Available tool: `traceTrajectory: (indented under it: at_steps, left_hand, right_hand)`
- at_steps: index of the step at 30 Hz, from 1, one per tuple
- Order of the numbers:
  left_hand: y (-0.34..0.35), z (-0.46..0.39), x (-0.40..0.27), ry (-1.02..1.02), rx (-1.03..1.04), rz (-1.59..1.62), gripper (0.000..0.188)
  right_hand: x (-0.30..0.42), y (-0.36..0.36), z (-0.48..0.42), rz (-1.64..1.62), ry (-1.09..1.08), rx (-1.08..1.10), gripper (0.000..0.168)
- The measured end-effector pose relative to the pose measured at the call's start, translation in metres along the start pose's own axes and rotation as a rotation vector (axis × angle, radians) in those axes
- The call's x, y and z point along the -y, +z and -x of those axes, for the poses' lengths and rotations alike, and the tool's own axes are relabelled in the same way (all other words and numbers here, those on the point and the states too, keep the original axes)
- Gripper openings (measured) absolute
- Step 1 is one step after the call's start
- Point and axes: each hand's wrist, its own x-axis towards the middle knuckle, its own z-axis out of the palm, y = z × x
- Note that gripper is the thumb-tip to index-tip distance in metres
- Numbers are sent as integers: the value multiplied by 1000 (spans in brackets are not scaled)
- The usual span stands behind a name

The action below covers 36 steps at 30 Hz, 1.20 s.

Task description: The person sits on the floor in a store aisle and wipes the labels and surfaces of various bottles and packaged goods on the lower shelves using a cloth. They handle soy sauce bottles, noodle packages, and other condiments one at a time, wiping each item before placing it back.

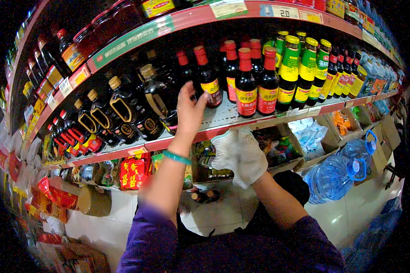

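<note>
My left hand (190, 107), bare and with a green bangle at the wrist, is raised at the middle shelf with fingers and thumb apart. Its thumb is close to a dark, red-capped sauce bottle (210, 85); I cannot tell whether they touch. Lower and to the right, a white knit glove covers my right hand (249, 158). A second piece of white knit fabric, apparently a loose glove (223, 150), is bunched in it. More red-capped bottles (246, 90) stand upright to the right of a gap on the shelf (222, 114).
Large dark bottles with handles (123, 111) stand at left, green-and-yellow-necked bottles (289, 70) at right. Open cartons (283, 153) of packets line the space under the shelf edge. Blue water jugs (331, 177), a cardboard tube (95, 201) and dark bottles (205, 196) are on the floor.
</note>
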Motion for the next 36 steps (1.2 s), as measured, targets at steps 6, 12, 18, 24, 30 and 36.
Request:
traceTrajectory:
  at_steps: [6, 12, 18, 24, 30, 36]
  left_hand:
    - [42, -59, -1, 229, -212, -263, 66]
    - [55, -92, -9, 79, -182, -304, 58]
    - [47, -64, -16, 112, -204, -116, 37]
    - [23, -21, -33, 50, -255, 175, 26]
    - [-20, 1, -72, 209, -306, 388, 13]
    - [-66, 69, -100, -71, -302, 865, 13]
  right_hand:
    - [15, 4, 6, -220, -2, -56, 42]
    - [23, 5, 13, -352, 7, -110, 46]
    - [31, -1, 12, 584, -146, -207, 52]
    - [38, -16, 0, 2037, -416, -192, 36]
    - [52, 8, 12, 2118, -701, -194, 18]
    - [34, 13, 9, 1409, -630, -206, 11]
